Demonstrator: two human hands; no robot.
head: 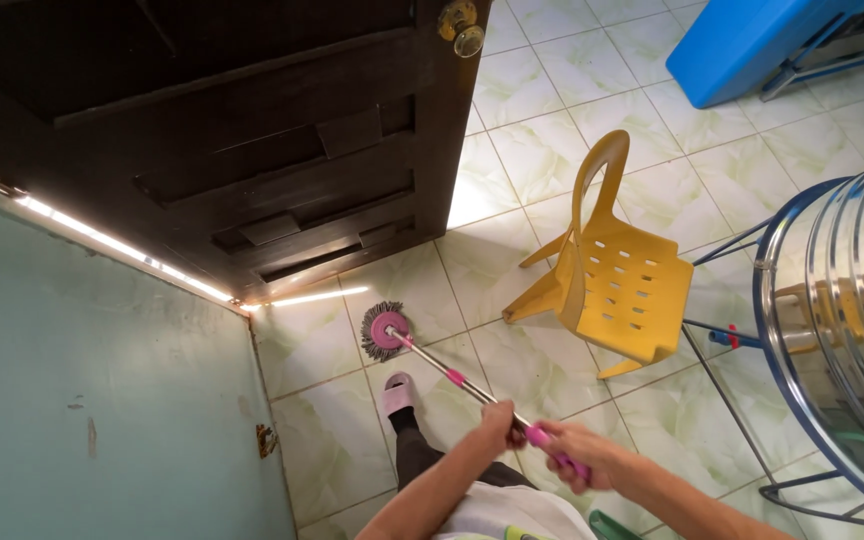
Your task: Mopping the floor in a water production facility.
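Note:
Both my hands grip the metal handle of a spin mop (449,374). My left hand (498,424) holds the shaft lower down, and my right hand (574,448) is closed around the pink grip at the handle's upper end. The round mop head (385,329), pink in the middle with grey fringe, rests on the pale green floor tiles close to the foot of a dark wooden door (252,140). My foot in a pink slipper (397,393) stands just behind the mop head.
A small yellow plastic chair (617,275) stands to the right of the mop. A round glass table with a blue metal frame (837,330) fills the right edge. A blue object (742,45) lies at the top right. A teal wall (82,400) is on the left.

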